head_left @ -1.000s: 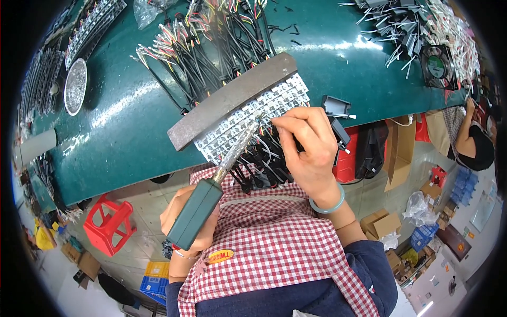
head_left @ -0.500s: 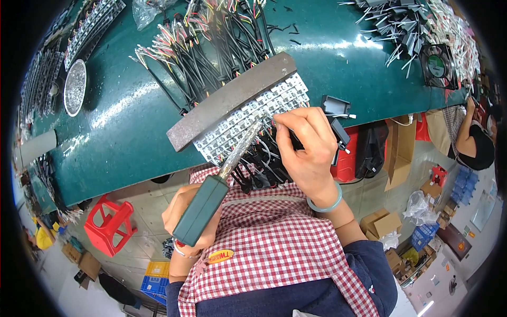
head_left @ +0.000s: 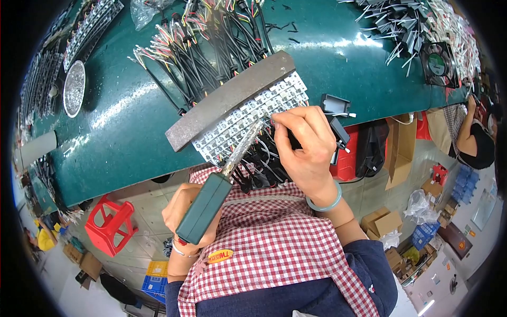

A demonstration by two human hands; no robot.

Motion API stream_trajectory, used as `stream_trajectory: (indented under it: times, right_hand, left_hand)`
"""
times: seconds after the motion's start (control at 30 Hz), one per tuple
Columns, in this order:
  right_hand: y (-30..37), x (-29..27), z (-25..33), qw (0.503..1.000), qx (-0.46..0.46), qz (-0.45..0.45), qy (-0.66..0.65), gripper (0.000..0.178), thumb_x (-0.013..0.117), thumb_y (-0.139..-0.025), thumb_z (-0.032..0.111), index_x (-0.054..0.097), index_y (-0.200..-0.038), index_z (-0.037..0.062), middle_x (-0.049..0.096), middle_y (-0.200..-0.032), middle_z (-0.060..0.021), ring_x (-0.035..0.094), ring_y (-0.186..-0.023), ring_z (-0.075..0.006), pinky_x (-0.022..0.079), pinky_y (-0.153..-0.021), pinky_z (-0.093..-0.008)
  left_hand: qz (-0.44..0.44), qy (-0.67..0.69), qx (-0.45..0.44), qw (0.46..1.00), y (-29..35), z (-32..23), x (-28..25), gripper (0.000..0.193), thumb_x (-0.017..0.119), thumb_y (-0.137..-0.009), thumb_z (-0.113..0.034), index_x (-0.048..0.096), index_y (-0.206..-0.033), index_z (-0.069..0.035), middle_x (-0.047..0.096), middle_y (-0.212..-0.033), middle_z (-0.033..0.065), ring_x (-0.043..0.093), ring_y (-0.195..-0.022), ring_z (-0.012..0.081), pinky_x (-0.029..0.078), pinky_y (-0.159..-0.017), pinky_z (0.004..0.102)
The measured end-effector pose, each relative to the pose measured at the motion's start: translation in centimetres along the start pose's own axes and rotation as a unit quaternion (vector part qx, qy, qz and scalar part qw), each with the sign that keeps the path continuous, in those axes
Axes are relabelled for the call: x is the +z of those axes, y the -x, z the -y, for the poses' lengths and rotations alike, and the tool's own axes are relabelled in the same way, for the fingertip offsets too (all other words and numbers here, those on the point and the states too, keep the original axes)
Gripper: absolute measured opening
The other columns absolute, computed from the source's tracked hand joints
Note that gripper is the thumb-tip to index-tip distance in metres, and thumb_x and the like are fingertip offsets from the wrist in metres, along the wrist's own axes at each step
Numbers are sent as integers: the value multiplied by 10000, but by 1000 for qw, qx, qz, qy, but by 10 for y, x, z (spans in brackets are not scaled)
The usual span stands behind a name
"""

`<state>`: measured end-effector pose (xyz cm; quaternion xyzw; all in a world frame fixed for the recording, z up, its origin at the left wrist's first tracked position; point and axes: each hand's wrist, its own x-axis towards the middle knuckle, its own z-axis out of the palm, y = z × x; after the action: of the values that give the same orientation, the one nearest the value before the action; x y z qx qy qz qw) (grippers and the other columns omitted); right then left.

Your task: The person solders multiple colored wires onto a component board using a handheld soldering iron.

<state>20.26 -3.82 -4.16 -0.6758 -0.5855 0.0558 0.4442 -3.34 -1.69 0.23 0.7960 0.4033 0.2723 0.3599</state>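
My left hand (head_left: 185, 211) is wrapped round the dark green handle of a soldering gun (head_left: 203, 208). The silvery shaft slants up and right, its tip over a panel of small white circuit boards (head_left: 248, 119). Close to that tip, the thumb and fingers of my right hand (head_left: 309, 140) are pinched together at the panel's edge, apparently on a thin wire, though its end is mostly covered. A long dark metal bar (head_left: 227, 100) lies along the far side of the panel. Black cables (head_left: 259, 169) hang from the near side, towards my checked apron.
Beyond the bar lies a bundle of black cables with stripped coloured ends (head_left: 195, 63). An oval dish (head_left: 75, 89) stands left on the green table (head_left: 127, 142). At right are a small fan (head_left: 437, 64) and black plastic housings (head_left: 336, 104). A red stool (head_left: 110, 224) stands below; another person (head_left: 472, 145) sits far right.
The soldering gun's handle has shifted slightly up and right, with its tip still by my right fingers. My right hand has barely moved.
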Motion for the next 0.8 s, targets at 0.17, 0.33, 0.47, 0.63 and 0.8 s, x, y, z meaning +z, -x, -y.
stream_trajectory:
  times: [0.17, 0.33, 0.47, 0.63, 0.8]
  right_hand:
    - [0, 1, 0, 1000, 0, -4, -6, 254, 709, -699, -92, 658, -917, 29, 586, -832, -86, 580, -741, -258, 481, -629, -353]
    - [1, 0, 0, 1000, -3, -2, -6, 254, 705, -693, -90, 658, -914, 26, 584, -831, -90, 581, -741, -263, 480, -628, -354]
    - [1, -2, -1, 1000, -3, -6, 1, 236, 704, -704, -80, 657, -909, 26, 586, -837, -87, 583, -742, -262, 481, -622, -354]
    - [-2, -30, 14, 995, -15, 52, 83, 249, 685, -730, -73, 664, -963, 14, 590, -863, -93, 591, -763, -257, 488, -616, -352]
    - [-1, -70, 26, 987, -2, 106, 118, 309, 659, -723, -98, 655, -1022, -18, 605, -928, -118, 597, -794, -271, 501, -643, -363]
  left_hand:
    - [-17, -32, -10, 999, 0, -8, -3, 206, 734, -642, -9, 669, -832, 38, 641, -801, 149, 644, -654, 276, 497, -570, 327]
    - [-74, -62, -32, 995, 30, 3, -5, 191, 717, -616, 26, 680, -803, 14, 658, -802, 136, 671, -679, 277, 531, -596, 332]
    - [-98, -33, -109, 989, 31, 5, -1, 214, 733, -637, 4, 693, -846, 19, 686, -863, 170, 691, -726, 306, 546, -638, 350]
    - [-106, 41, -142, 983, 47, 20, -6, 408, 750, -784, 39, 625, -1173, 44, 682, -1089, 135, 662, -971, 225, 522, -882, 350]
    - [-126, 46, -110, 985, 35, 25, -8, 462, 737, -780, 69, 601, -1221, 51, 679, -1112, 152, 660, -1003, 240, 521, -907, 356]
